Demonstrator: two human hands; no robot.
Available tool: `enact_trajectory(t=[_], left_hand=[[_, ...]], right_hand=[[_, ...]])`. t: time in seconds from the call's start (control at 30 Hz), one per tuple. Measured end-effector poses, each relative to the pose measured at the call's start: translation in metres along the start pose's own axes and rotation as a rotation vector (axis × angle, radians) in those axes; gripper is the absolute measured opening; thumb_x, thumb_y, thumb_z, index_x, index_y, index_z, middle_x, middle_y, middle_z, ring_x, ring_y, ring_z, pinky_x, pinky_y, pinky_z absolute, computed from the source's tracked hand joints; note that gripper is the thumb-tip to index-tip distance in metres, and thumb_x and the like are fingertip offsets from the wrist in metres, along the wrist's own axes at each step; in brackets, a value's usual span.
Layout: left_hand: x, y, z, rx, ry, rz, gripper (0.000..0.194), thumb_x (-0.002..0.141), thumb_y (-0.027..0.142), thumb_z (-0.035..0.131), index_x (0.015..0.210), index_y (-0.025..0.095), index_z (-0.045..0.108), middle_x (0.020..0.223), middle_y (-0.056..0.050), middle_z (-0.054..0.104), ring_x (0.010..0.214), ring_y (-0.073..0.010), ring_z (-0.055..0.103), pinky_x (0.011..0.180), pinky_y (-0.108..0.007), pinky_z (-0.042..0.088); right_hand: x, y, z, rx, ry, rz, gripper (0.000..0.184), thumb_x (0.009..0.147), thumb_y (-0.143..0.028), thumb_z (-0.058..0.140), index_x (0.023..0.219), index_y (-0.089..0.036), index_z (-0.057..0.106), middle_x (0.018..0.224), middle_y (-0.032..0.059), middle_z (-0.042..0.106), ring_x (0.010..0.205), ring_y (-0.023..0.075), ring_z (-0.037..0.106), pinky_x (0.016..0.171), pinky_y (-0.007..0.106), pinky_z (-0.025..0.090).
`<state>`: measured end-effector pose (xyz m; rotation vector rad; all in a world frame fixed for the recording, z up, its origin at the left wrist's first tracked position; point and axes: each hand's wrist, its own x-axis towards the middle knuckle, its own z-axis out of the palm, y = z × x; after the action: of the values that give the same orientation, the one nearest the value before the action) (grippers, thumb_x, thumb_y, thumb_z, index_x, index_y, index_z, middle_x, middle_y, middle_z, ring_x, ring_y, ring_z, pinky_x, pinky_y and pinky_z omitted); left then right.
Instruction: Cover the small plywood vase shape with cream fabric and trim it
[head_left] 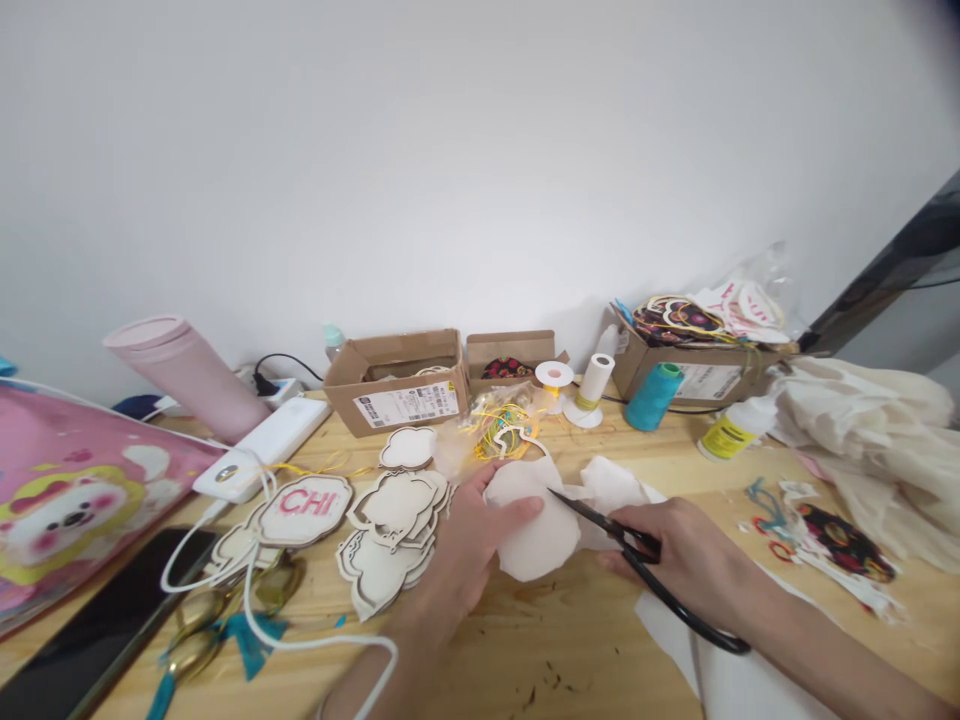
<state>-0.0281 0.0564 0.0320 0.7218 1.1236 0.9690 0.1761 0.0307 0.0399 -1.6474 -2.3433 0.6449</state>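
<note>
My left hand [469, 545] pinches a white cloud-shaped piece of fabric [534, 525] on the wooden table [525, 650], thumb on top. My right hand [679, 560] grips black scissors [637, 550], with the blades pointing left and touching the fabric's upper right edge. More white fabric [619, 485] lies behind the blades. A stack of wooden cloud-shaped cutouts [394, 525] sits just left of my left hand, and one plaque [304, 508] reads "CHI" in pink.
Two open cardboard boxes [397, 385] stand at the back, with a third box [694, 360] of trinkets to the right. A teal thread cone [652, 395], glue bottle [731, 430], pink tumbler [187, 375], power bank [262, 445], phone [97, 625] and cream cloth [870, 450] surround the work spot.
</note>
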Motion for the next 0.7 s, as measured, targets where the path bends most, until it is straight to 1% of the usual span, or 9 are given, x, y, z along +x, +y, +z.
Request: enact_trajectory(t=[0.1,0.17,0.27,0.37,0.43,0.53,0.7], left_hand=[[-0.001,0.001,0.0,0.005,-0.022,-0.019,0.061,0.053,0.018,0.074,0.109,0.018,0.05,0.091,-0.01,0.066,0.075,-0.0231,0.063,0.063,-0.036,0.052],[-0.001,0.002,0.001,0.006,-0.012,-0.032,0.062,0.051,0.017,0.075,0.108,0.017,0.051,0.089,-0.009,0.066,0.074,-0.0228,0.062,0.062,-0.036,0.052],[-0.002,0.004,0.003,0.005,0.011,-0.035,0.065,0.048,0.017,0.077,0.108,0.016,0.052,0.088,-0.01,0.066,0.072,-0.0221,0.062,0.061,-0.035,0.052],[-0.002,0.004,0.003,-0.009,0.017,-0.035,0.068,0.047,0.017,0.077,0.109,0.015,0.051,0.089,-0.01,0.066,0.073,-0.022,0.062,0.062,-0.035,0.052],[-0.002,0.003,0.003,-0.012,0.023,-0.04,0.07,0.048,0.018,0.077,0.111,0.015,0.049,0.091,-0.01,0.066,0.074,-0.0223,0.062,0.063,-0.035,0.052],[-0.001,0.002,0.002,-0.019,-0.011,-0.029,0.067,0.051,0.019,0.076,0.112,0.016,0.048,0.092,-0.01,0.065,0.075,-0.0227,0.062,0.064,-0.036,0.052],[-0.001,0.001,0.002,-0.02,-0.034,-0.02,0.063,0.052,0.018,0.075,0.11,0.017,0.049,0.089,-0.009,0.066,0.075,-0.0216,0.062,0.064,-0.035,0.052]], right_hand=[[0.001,0.004,-0.006,-0.01,-0.038,-0.024,0.028,0.074,-0.036,0.051,0.054,-0.018,0.04,0.049,-0.0059,0.033,0.046,0.0079,0.027,0.045,0.02,0.022],[0.002,0.007,-0.009,-0.002,-0.062,-0.036,0.026,0.074,-0.035,0.052,0.056,-0.018,0.042,0.05,-0.0056,0.036,0.047,0.0078,0.029,0.045,0.02,0.023],[0.002,0.01,-0.011,0.069,-0.122,-0.034,0.025,0.074,-0.038,0.051,0.06,-0.018,0.046,0.052,-0.0054,0.036,0.048,0.008,0.031,0.045,0.019,0.024],[0.0,0.011,-0.01,0.167,-0.186,-0.022,0.025,0.074,-0.042,0.05,0.069,-0.018,0.05,0.055,-0.0054,0.036,0.05,0.008,0.03,0.044,0.018,0.024],[-0.002,0.011,-0.008,0.2,-0.19,-0.023,0.028,0.073,-0.046,0.05,0.076,-0.018,0.051,0.057,-0.0056,0.036,0.05,0.008,0.029,0.044,0.018,0.023],[-0.005,0.011,-0.003,0.227,-0.169,-0.045,0.032,0.073,-0.049,0.05,0.079,-0.017,0.05,0.057,-0.0058,0.035,0.051,0.008,0.028,0.044,0.019,0.021],[-0.004,0.005,0.0,0.341,-0.177,-0.088,0.037,0.078,-0.052,0.041,0.071,-0.016,0.048,0.056,-0.0057,0.03,0.05,0.0075,0.026,0.043,0.019,0.019]])
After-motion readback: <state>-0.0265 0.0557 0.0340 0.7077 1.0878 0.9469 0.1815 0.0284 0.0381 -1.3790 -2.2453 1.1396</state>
